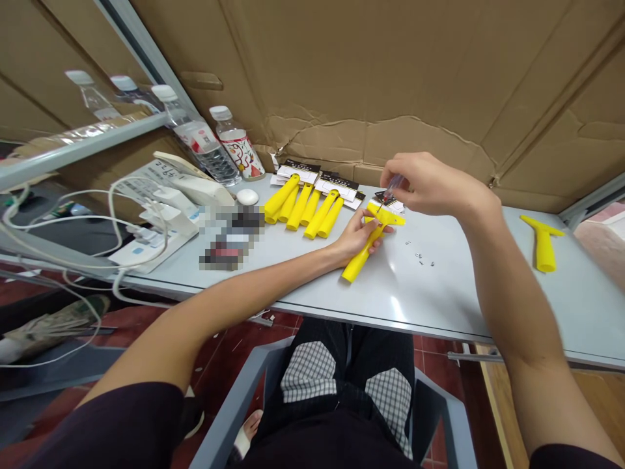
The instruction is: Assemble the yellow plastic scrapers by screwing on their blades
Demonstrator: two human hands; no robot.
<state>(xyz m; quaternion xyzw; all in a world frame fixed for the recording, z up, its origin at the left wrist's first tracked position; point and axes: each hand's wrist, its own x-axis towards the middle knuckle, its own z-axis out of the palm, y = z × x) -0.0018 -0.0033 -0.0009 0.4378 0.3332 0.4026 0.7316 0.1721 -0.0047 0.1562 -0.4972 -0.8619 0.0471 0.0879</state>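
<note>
My left hand (358, 236) is closed around a yellow T-shaped scraper (360, 259), whose handle points down toward the table's front edge. Above its wide head, my right hand (418, 182) grips a screwdriver with a clear handle (393, 185). The screwdriver slants down and its tip meets the scraper head, near one end. Several small screws (418, 256) lie loose on the table just right of the scraper. A label card (393, 204) lies partly hidden behind my right hand.
Several yellow scraper handles (297, 207) lie with label cards (336, 187) at the back. Another yellow scraper (543, 244) rests at the right. Bottles (239, 146), a round white object (247, 197), a blurred object (233, 240) and cables with a power strip (151, 244) occupy the left. Cardboard (390, 78) walls the back.
</note>
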